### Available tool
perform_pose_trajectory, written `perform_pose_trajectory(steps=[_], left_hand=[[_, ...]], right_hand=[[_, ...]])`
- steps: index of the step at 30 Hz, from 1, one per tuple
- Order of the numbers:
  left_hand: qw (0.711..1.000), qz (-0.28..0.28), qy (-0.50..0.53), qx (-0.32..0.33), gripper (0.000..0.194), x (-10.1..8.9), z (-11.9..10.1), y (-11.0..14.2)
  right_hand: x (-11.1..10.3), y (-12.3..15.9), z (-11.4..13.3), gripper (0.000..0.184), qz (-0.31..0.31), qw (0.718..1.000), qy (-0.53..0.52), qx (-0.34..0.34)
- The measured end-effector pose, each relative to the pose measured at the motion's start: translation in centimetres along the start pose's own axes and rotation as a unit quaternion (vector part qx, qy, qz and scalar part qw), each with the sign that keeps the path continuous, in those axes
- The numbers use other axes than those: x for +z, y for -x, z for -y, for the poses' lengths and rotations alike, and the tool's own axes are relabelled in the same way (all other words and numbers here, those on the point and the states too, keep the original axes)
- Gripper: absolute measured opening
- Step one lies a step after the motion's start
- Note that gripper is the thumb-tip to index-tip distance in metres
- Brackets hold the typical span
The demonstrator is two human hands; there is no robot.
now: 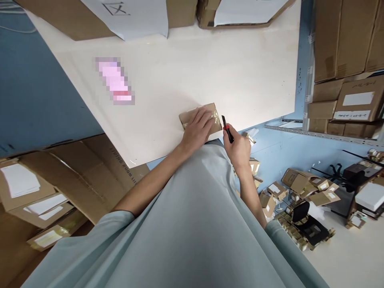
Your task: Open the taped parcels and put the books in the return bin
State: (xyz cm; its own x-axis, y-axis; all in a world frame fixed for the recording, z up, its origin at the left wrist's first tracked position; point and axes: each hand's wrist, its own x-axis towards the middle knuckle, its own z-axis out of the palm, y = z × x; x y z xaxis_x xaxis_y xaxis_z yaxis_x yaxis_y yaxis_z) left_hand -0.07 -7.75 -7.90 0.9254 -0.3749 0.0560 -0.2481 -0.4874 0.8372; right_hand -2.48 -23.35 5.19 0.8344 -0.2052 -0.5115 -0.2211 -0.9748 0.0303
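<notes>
A small cardboard box (192, 115) with shiny clear tape at its right end lies near the front edge of the white table (252, 72). My left hand (196, 132) lies over the box, its fingers reaching across the top and holding it against the table; the thumb is mostly hidden. Just right of the box, my right hand (238, 150) is closed around a black and red utility knife (228, 133). The knife's dark blade points up and away from me, close beside the taped end. Whether it touches the box I cannot tell.
A blurred pink item (115, 82) lies on the table's left part. Large cartons (181, 14) with paper sheets line its back edge. More cartons (357, 100) fill a rack at right. Opened boxes (300, 182) and a black chair (309, 224) stand at lower right.
</notes>
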Motion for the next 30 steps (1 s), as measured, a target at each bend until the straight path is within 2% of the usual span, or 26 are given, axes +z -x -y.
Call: perform_pose_trajectory(steps=[6,13,22,30], left_hand=[[1.000,-0.001,0.010,-0.002,0.039,0.0,1.0,0.4],[1.000,0.001,-0.001,0.001,0.043,0.4,0.9,0.5],[1.000,-0.017,0.008,0.009,0.042,1.1,1.4,1.2],[1.000,0.020,0.004,0.018,0.040,1.5,1.1,1.2]], right_hand=[[-0.6,-1.7,1.3,0.058,0.035,0.998,0.032,-0.036],[-0.5,-2.7,2.2,0.055,0.040,0.997,0.063,-0.027],[-0.6,-1.6,2.7,0.052,0.067,0.992,0.102,0.012],[-0.4,0.6,2.2,0.048,0.082,0.991,0.093,0.045]])
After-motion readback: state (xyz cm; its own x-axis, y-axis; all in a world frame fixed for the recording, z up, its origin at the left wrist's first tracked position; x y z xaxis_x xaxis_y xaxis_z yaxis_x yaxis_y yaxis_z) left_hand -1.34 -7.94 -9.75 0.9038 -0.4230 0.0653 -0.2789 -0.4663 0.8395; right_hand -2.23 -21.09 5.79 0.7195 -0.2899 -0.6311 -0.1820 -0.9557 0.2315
